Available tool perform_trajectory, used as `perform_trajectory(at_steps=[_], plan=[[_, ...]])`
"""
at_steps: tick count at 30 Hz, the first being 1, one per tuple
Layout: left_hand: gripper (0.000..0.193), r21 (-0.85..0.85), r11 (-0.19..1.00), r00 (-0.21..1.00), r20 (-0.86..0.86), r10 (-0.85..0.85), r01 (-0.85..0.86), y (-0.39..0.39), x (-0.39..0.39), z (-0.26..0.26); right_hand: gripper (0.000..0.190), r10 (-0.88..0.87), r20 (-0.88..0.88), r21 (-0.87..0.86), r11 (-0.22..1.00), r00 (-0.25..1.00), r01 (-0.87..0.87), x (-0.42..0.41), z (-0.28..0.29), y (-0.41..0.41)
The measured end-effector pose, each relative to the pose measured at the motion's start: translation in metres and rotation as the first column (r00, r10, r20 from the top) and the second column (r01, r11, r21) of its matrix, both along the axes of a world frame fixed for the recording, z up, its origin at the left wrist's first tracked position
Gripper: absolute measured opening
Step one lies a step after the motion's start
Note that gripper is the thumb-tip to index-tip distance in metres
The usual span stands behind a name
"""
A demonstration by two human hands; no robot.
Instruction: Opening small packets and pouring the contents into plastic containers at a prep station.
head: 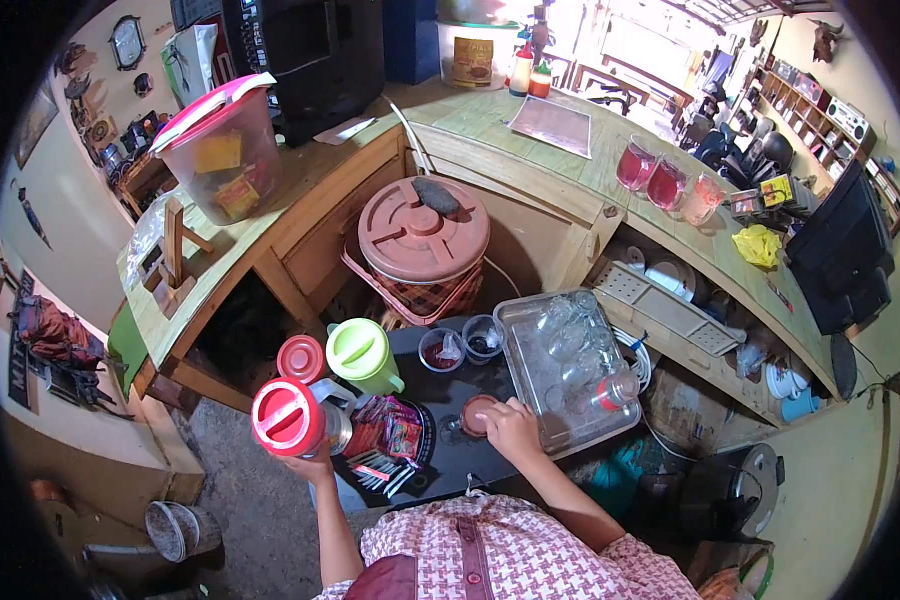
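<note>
My left hand (313, 463) is at the lower side of a clear pitcher with a red lid (289, 416); most of its fingers are hidden beneath. My right hand (511, 431) rests its fingertips on a round brown lid (479, 415) on the black tabletop (450, 480); beside that lid is a small glass object, partly hidden. Between the hands lie pink and red sachets (390, 427) and white-and-red sticks (379, 472) in a round black tray. Behind them stand a green lidded pitcher (358, 356), a red-lidded container (301, 358) and two clear plastic cups (442, 349).
To the right, a metal tray (562, 435) holds several glass mugs. A large reddish drink cooler (424, 232) with a dark stone on its lid stands behind the table. The wooden counter (450, 109) curves around, bearing red drinks in glass mugs (636, 163) and a plastic bin (225, 165).
</note>
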State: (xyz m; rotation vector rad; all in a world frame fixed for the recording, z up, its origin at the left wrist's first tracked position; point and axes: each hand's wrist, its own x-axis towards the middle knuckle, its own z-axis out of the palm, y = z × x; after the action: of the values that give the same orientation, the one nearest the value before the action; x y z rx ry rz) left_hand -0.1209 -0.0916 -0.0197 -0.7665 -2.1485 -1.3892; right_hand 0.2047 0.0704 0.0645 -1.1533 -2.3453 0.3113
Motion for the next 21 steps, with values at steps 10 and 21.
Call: perform_trajectory(at_steps=[10,21], plan=[[0.120,0.056,0.998,0.998,0.049,-0.030,0.028,0.002,0.004,0.006,0.007,-0.042,0.052,-0.007,0.999,0.998,0.043,0.007,0.002,0.000],[0.120,0.095,0.992,0.992,0.092,-0.087,0.078,0.004,0.006,0.014,0.009,-0.034,-0.006,0.007,0.999,0.999,0.034,0.002,0.001,0.007]])
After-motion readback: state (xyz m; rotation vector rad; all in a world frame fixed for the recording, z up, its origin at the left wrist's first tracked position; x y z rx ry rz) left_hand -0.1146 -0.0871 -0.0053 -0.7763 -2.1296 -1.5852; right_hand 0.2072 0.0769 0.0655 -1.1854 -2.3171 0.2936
